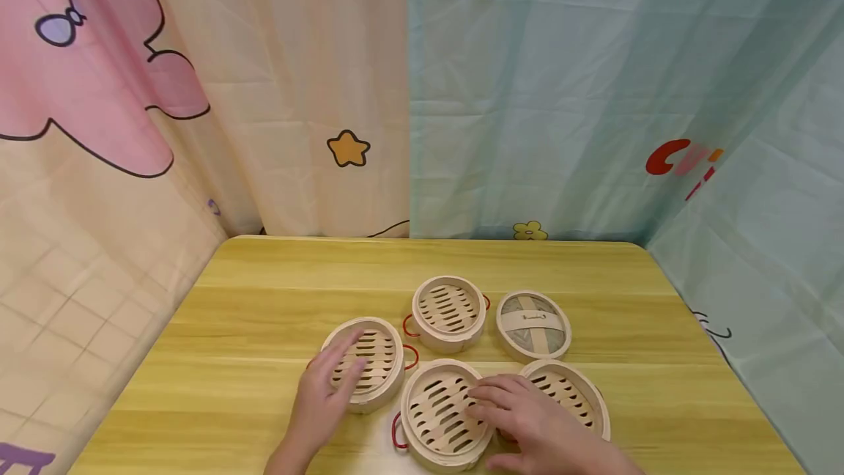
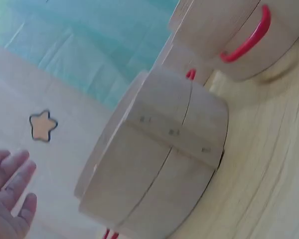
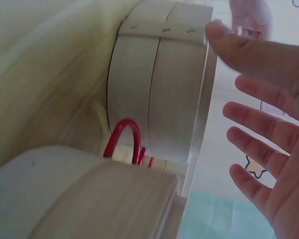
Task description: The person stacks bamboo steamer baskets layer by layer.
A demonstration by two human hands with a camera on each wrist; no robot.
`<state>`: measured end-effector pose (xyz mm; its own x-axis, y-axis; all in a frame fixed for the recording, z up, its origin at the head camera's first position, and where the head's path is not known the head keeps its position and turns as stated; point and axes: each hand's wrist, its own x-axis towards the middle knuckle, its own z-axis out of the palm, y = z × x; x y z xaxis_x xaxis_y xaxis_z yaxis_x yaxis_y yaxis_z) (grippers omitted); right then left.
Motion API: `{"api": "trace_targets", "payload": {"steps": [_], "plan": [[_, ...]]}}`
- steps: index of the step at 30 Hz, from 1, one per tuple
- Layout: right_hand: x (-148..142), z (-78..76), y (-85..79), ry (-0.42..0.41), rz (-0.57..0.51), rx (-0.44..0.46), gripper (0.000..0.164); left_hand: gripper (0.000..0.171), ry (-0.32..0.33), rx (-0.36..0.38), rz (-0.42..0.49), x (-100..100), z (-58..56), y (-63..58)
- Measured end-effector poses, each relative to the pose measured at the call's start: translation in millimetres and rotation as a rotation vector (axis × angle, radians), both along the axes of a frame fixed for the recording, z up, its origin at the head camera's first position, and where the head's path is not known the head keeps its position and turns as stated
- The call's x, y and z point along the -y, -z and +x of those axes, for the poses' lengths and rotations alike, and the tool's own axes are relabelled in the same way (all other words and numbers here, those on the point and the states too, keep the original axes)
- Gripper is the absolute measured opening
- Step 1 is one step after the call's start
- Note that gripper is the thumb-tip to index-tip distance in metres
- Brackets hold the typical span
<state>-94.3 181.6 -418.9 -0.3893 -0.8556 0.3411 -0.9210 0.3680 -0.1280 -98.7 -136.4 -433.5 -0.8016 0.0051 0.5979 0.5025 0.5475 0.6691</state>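
Observation:
Four small bamboo steamer baskets with slatted bottoms stand on the table. My left hand (image 1: 323, 387), fingers extended, hovers over the left steamer basket (image 1: 374, 358). The left wrist view shows those fingers (image 2: 10, 174) away from the basket's side wall (image 2: 149, 149). My right hand (image 1: 527, 416) reaches over the right rim of the front steamer basket (image 1: 443, 416). Its fingers are spread and fairly straight in the right wrist view, with the thumb (image 3: 239, 47) by a basket's rim. Partly behind this hand is the right steamer basket (image 1: 570, 391).
Behind them stands another steamer basket (image 1: 448, 306) with red handles. A round woven steamer lid (image 1: 534, 322) with a strap across its top lies to its right. The wooden table (image 1: 264, 299) ends at printed curtains (image 1: 316, 57) at the back and sides.

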Motion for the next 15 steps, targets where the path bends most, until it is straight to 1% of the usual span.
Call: {"api": "trace_targets", "payload": {"steps": [2,4,5,6,7,9,11,13,15], "plan": [[2.2,2.2,3.0,-0.034,0.003,0.009,0.054,0.036,-0.081,0.082,0.246,12.0,-0.6,5.7],[4.2,3.0,5.2,-0.051,0.009,0.023,0.052,0.034,-0.148,0.130,0.460,21.2,-2.7,11.2],[5.1,3.1,5.9,-0.060,0.009,0.024,0.050,0.034,-0.175,0.151,0.547,24.7,-3.9,13.8],[5.9,3.0,6.7,-0.065,0.008,0.025,0.050,0.035,-0.191,0.183,0.614,27.1,-4.9,16.4],[6.7,2.8,7.5,-0.067,0.009,0.024,0.049,0.036,-0.192,0.197,0.662,29.3,-6.2,19.9],[8.0,2.3,9.2,-0.071,0.006,0.013,0.048,0.038,-0.201,0.244,0.698,31.7,-8.2,26.1],[9.6,1.4,11.4,-0.085,0.001,-0.020,0.047,0.040,-0.214,0.298,0.716,33.6,-10.1,32.8],[10.7,1.3,14.0,-0.089,-0.003,-0.035,0.047,0.040,-0.226,0.342,0.719,35.4,-12.3,39.1],[11.1,1.7,17.3,-0.099,-0.012,-0.052,0.043,0.040,-0.247,0.397,0.750,37.2,-14.2,44.4]]}}
